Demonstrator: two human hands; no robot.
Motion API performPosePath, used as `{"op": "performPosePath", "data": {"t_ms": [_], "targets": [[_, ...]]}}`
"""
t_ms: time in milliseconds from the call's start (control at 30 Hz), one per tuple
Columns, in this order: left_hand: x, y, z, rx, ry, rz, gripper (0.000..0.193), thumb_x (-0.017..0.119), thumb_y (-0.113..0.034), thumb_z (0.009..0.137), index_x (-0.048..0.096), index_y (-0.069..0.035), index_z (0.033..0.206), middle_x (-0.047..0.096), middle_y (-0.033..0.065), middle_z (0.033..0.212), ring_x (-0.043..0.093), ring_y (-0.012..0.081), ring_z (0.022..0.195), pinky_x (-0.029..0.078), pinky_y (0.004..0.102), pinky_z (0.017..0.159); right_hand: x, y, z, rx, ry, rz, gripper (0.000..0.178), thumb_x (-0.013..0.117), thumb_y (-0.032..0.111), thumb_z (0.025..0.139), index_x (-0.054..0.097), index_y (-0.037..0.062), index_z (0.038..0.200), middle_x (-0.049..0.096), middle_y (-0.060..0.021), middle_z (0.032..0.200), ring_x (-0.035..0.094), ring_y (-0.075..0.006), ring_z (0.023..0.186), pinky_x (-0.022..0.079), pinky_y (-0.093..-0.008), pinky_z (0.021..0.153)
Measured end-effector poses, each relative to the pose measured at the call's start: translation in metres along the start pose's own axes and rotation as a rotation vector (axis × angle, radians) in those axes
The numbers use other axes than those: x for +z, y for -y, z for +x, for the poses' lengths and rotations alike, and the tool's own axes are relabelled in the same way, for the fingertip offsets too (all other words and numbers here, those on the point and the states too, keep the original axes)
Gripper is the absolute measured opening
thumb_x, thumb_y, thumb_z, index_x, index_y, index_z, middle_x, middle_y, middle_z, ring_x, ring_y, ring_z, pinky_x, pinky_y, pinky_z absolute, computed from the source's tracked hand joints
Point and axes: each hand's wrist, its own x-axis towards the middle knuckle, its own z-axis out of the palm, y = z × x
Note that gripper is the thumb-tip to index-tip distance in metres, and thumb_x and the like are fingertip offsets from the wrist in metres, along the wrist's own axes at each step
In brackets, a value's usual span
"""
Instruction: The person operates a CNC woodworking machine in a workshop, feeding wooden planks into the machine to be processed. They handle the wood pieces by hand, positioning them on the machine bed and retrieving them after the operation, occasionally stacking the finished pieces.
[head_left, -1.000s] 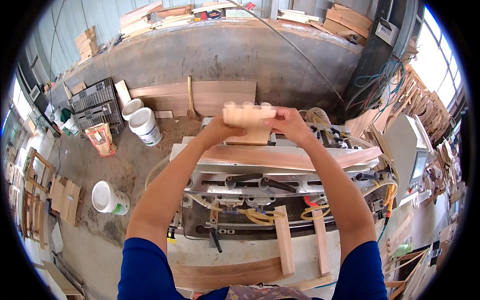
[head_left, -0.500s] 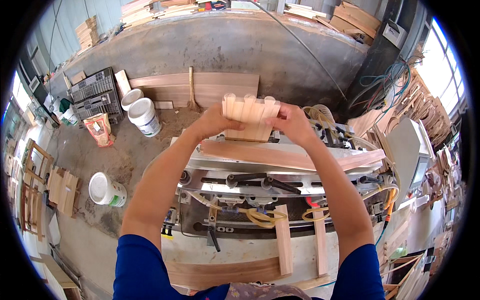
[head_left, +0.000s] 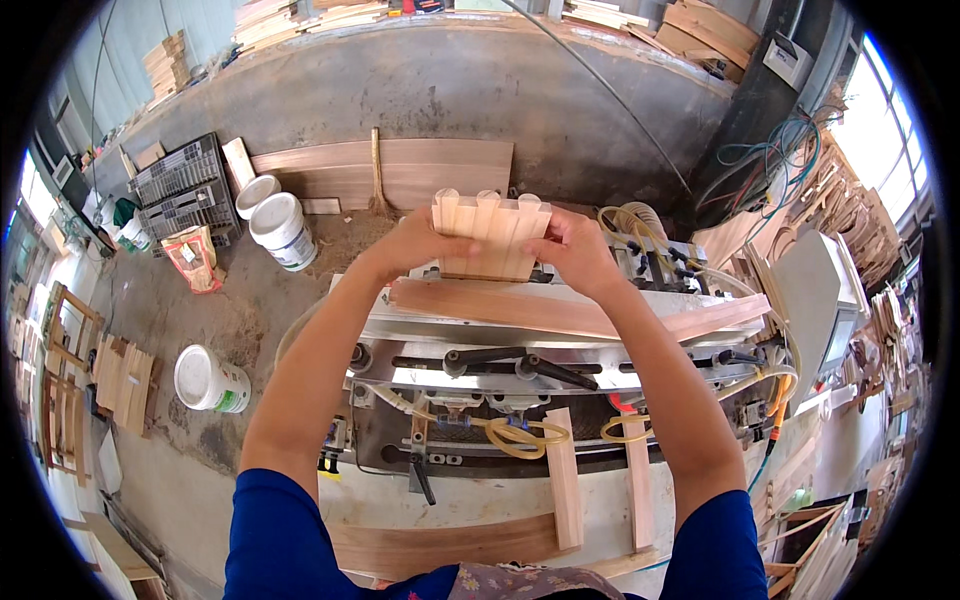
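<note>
Between my two hands is a row of light wooden pieces (head_left: 490, 240) with rounded, notched upper ends, standing side by side. My left hand (head_left: 425, 245) grips the row's left side, thumb across the front face. On the right side, my right hand (head_left: 578, 250) is closed round the edge, thumb and fingers pressed to it. The row is over the far part of a metal clamping machine (head_left: 590, 355); whether its lower end rests there I cannot tell. Just nearer lies a long reddish board (head_left: 510, 307) across the machine, with my right forearm passing over its right part.
Black clamp levers (head_left: 485, 355) and yellow air hoses (head_left: 525, 435) line the machine's near side. Two short boards (head_left: 564, 480) stick out toward me. White buckets (head_left: 283, 230) and a broom (head_left: 377, 175) stand on the floor at left. A grey control box (head_left: 815, 290) is at right.
My view has shifted slightly, so the scene sits a little differently. Both hands still hold the wooden pieces in nearly the same place over the machine.
</note>
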Motion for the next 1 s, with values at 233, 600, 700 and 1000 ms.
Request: {"op": "performPosePath", "data": {"t_ms": [233,600,700,1000], "targets": [[0.006,-0.023,0.007,-0.034,-0.132,-0.294,0.044,0.065,-0.037,0.080,0.061,-0.004,0.109,0.064,0.0060,0.100,0.060,0.0151,0.091,0.047,0.0292,0.081,-0.001,0.005,0.001,0.000,0.007,-0.009,0.032,0.070,0.011,0.075,0.062,0.0008,0.104,0.067,-0.0125,0.086,0.063,-0.0167,0.074,0.049,-0.0307,0.070],[0.017,-0.034,0.001,-0.059,-0.238,-0.211,0.038,0.068,-0.034,0.077,0.066,-0.002,0.098,0.066,0.0064,0.090,0.061,0.0138,0.082,0.047,0.0286,0.074,-0.023,0.026,-0.021,0.064,0.059,-0.209,0.041,0.070,0.022,0.076,0.059,0.0028,0.110,0.064,-0.0147,0.098,0.061,-0.0271,0.088,0.047,-0.0336,0.078],[0.013,-0.027,0.005,-0.027,-0.208,-0.251,0.038,0.068,-0.036,0.076,0.069,-0.001,0.090,0.067,0.0066,0.084,0.059,0.0134,0.076,0.045,0.0277,0.072,-0.049,0.025,-0.061,-0.065,0.208,-0.804,0.051,0.072,0.028,0.072,0.056,0.0048,0.115,0.061,-0.0144,0.105,0.057,-0.0300,0.099,0.045,-0.0377,0.085],[0.016,-0.024,0.010,0.020,-0.190,-0.259,0.037,0.069,-0.035,0.075,0.069,0.000,0.090,0.067,0.0063,0.085,0.060,0.0130,0.076,0.045,0.0273,0.072,-0.085,0.047,-0.077,0.321,0.375,-1.125,0.049,0.077,0.034,0.060,0.057,0.0065,0.094,0.063,-0.0124,0.087,0.060,-0.0306,0.087,0.048,-0.0385,0.078]]}}
